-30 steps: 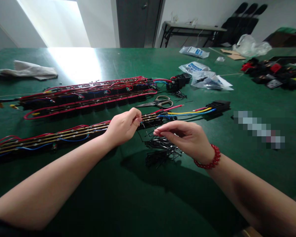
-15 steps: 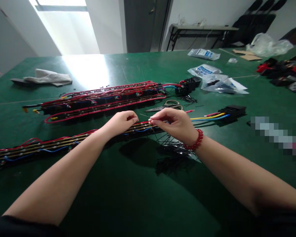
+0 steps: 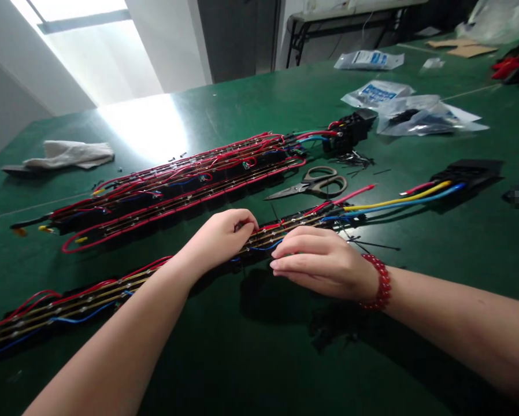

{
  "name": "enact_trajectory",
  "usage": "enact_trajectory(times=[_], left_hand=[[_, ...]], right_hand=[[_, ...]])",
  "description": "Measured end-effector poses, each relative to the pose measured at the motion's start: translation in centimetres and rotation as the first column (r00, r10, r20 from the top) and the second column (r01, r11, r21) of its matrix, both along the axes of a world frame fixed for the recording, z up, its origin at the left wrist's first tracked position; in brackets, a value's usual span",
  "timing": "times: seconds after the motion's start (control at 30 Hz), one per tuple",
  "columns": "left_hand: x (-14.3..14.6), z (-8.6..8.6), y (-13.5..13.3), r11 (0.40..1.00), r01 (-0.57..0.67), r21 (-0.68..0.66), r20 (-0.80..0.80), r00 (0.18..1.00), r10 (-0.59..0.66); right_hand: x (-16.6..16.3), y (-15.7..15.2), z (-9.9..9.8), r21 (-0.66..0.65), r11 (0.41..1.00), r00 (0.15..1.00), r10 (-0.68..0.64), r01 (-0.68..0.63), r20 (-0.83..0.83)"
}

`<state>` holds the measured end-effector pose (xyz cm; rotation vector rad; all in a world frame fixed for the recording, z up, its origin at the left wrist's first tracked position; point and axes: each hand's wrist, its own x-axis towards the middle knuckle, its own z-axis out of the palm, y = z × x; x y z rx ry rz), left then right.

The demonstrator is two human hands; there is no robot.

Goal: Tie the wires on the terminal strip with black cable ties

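A long black strip with brass rails, red wires and blue wires [image 3: 151,277] runs across the table. Over its middle lies my left hand [image 3: 225,237], fingers curled against the strip beside a red wire; what they pinch is hidden. My right hand [image 3: 324,263], with a red bead bracelet at the wrist, is at the strip's near side, fingers stretched out side by side and its thumb out of sight. A thin black cable tie [image 3: 274,209] sticks up past the strip between the hands. More black ties [image 3: 374,244] show behind the right wrist.
Behind the strip lie scissors [image 3: 314,184] and a second wired bundle [image 3: 177,182]. A black connector [image 3: 467,176] ends the yellow, blue and red leads. Plastic bags [image 3: 419,115] are at the back right, a pale cloth [image 3: 71,155] at the left.
My right hand has moved down to the strip's near side; the cable tie it pinched no longer shows in its fingers. My left hand stays at the strip. The view has shifted closer.
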<state>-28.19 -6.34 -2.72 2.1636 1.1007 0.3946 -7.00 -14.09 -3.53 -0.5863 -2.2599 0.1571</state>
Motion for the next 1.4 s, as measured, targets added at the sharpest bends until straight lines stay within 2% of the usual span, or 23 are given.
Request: enact_trajectory(times=[0.23,0.4,0.63,0.87,1.1,1.4], left_hand=[[0.05,0.15,-0.22,0.998,0.002,0.055,-0.039,0.999,0.000],[-0.02,0.18,-0.17,1.000,0.010,0.019,-0.022,1.000,-0.010],[-0.06,0.30,-0.10,0.999,0.016,0.035,-0.019,1.000,-0.015],[0.02,0.28,-0.09,0.999,0.012,0.029,-0.016,1.000,-0.012],[-0.01,0.23,-0.10,0.999,0.001,0.036,-0.029,1.000,0.000],[-0.16,0.07,0.10,0.999,0.008,0.035,-0.027,1.000,-0.007]], right_hand=[[-0.16,0.19,-0.35,-0.052,0.998,0.995,-0.042,0.037,-0.087],[-0.19,0.27,-0.35,-0.054,0.997,0.993,-0.059,0.054,-0.100],[-0.09,0.43,-0.41,-0.167,0.982,0.988,-0.112,0.093,-0.107],[0.02,0.39,-0.30,-0.145,0.986,0.991,-0.095,0.081,-0.093],[-0.10,0.13,-0.17,-0.073,0.997,0.998,-0.025,0.021,-0.061],[-0.01,-0.34,0.22,-0.095,0.993,0.993,-0.073,0.064,-0.090]])
